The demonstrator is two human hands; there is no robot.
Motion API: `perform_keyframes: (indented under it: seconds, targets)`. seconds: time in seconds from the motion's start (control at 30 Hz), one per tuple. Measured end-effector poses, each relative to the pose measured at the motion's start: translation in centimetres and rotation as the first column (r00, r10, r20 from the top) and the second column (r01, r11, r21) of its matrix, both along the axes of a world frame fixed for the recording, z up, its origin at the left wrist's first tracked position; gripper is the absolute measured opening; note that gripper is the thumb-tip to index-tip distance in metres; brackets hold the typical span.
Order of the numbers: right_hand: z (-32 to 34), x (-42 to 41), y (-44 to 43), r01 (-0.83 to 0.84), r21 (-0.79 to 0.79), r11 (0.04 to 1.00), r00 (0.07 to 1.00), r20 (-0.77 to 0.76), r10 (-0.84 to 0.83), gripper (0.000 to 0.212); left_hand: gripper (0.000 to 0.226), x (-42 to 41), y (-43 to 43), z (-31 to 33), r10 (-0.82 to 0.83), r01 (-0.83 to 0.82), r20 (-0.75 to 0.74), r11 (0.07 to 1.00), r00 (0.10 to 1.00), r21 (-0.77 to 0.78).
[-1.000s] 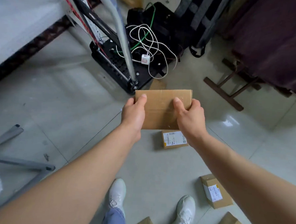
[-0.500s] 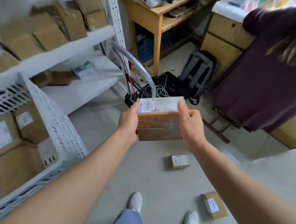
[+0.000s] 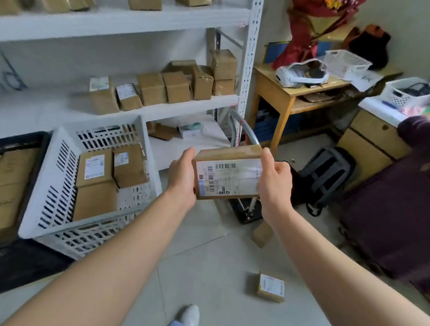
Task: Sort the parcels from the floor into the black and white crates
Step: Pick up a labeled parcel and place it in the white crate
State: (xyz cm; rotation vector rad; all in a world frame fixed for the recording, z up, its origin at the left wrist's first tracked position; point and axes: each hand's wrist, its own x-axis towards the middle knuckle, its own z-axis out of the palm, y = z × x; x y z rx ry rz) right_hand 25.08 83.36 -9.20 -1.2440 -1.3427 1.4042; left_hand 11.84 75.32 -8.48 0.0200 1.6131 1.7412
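White metal shelving unit (image 3: pixel 121 25) fills the back left, w/ rows of brown cardboard boxes on its boards; not part of the sort as far as I can judge. In front of it, tilted toward the camera, the white perforated plastic crate (image 3: pixel 58 179) already holds approx. three taped cardboard parcels, two w/ labels up; hard against its left side the black plastic crate (image 3: pixel 18 140), w/ big flat brown cartons inside, only partly in view. Right of frame a wooden table (image 3: pixel 282 89) w/ clutter and a dark grey backpack (image 3: pixel 325 173) on the floor; both irrelevant here.

Step in hand: inspection. The brown cardboard parcel with a white barcode label (image 3: pixel 227 174) is held up in mid-air, label face toward the camera, right of the white crate and well above the floor; left hand (image 3: pixel 183 178) clamps its left end, right hand (image 3: pixel 274 181) clamps its right end, thumbs on the near face, fingers wrapped behind; so both hands are closed round the one box.

Next move, my judgement: read the label, pick a crate, then swing left and lower it in; white crate is nearer, w/ room at its right side; black one needs a longer reach across.

One small brown labelled parcel (image 3: pixel 271 287) lies on the grey tiled floor (image 3: pixel 216 262) near the right forearm; not yet sorted.
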Motion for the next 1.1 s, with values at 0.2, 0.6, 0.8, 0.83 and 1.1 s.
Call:
perform_keyframes:
  seconds: [0.2,0.6,0.8,0.83,1.1]
  targets:
    - [0.3,-1.9,-2.5,-0.220,0.029,0.975,0.975,-0.003,0.220,0.038,0.019,-0.2,-4.9,0.2,0.180,-0.179,-0.037,0.984,0.983,0.016]
    - [0.1,-18.6,-10.1,-0.412,0.034,0.910,0.911,0.007,0.412,0.020,0.017,-15.0,-15.2,-0.3,0.377,-0.375,-0.051,0.926,0.925,0.053]
    - [-1.4,-28.4,-14.1,-0.439,-0.049,0.897,0.898,0.007,0.440,0.033,0.013,-24.9,-19.5,-1.4,0.288,-0.289,-0.067,0.957,0.955,-0.001]
    - [-1.6,-29.2,-14.2,-0.434,-0.065,0.898,0.900,0.004,0.436,0.035,0.020,-26.1,-19.7,-1.5,0.263,-0.264,-0.075,0.964,0.962,-0.002]
    - [-4.1,-34.4,-12.1,-0.408,-0.176,0.896,0.895,0.116,0.431,0.041,0.052,-32.7,-16.9,-4.3,0.061,-0.065,-0.039,0.989,0.997,-0.135]
